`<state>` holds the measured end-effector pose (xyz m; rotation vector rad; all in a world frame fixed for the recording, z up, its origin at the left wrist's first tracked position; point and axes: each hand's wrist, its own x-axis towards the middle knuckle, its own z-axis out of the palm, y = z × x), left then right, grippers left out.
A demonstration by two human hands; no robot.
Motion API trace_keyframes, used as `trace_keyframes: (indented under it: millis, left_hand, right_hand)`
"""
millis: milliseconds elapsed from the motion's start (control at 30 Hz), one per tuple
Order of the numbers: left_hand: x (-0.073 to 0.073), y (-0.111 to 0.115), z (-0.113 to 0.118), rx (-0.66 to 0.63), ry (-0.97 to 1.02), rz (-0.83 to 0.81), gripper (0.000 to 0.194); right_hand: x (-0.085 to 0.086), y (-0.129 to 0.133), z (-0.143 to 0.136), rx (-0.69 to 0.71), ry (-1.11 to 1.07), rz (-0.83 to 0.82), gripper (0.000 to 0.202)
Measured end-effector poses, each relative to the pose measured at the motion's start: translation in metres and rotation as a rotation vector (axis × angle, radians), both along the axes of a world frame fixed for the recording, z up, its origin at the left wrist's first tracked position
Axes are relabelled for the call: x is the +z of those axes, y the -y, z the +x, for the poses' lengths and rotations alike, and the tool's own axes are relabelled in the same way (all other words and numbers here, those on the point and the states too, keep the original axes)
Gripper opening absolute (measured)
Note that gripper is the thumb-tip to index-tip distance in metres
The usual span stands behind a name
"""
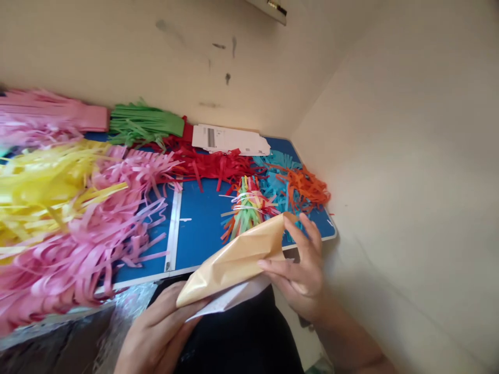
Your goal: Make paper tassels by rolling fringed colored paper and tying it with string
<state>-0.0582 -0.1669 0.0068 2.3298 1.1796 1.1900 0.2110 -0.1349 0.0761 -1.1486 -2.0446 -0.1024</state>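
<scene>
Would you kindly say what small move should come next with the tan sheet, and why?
I would perhaps draw the right hand gently outward, keeping the left hand steady, to flatten the tan sheet: it looks creased above the white layer, with a hand at each end.

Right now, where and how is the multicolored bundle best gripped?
Grip the bundle where white strands cross and seem to bind it. From the left looks best: blue table shows there, red strips and blue strips crowd its far and right sides, and the tan sheet partly hides its near end.
</scene>
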Motion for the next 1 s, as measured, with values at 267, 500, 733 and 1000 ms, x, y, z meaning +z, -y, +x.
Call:
trace_keyframes:
  millis: [267,500,733,1000]
  left_hand:
    - [0.001,0.018,0.001,0.202,0.107,-0.101,0.028]
    - [0.013,0.016,-0.005,-0.013,-0.02,-0.075,0.032]
    - [0.014,0.013,-0.008,-0.085,0.033,-0.102,0.024]
    - [0.02,0.008,0.002,-0.107,0.045,-0.133,0.025]
  right_hand:
    - [0.003,-0.008,0.007,0.422,-0.181,-0.423,0.011]
    - [0.01,-0.01,0.006,0.594,-0.145,-0.538,0.007]
    - [0.004,-0.011,0.007,0.558,-0.219,-0.672,0.005]
    - [0.006,-0.028,-0.002,0.551,0.182,-0.636,0.014]
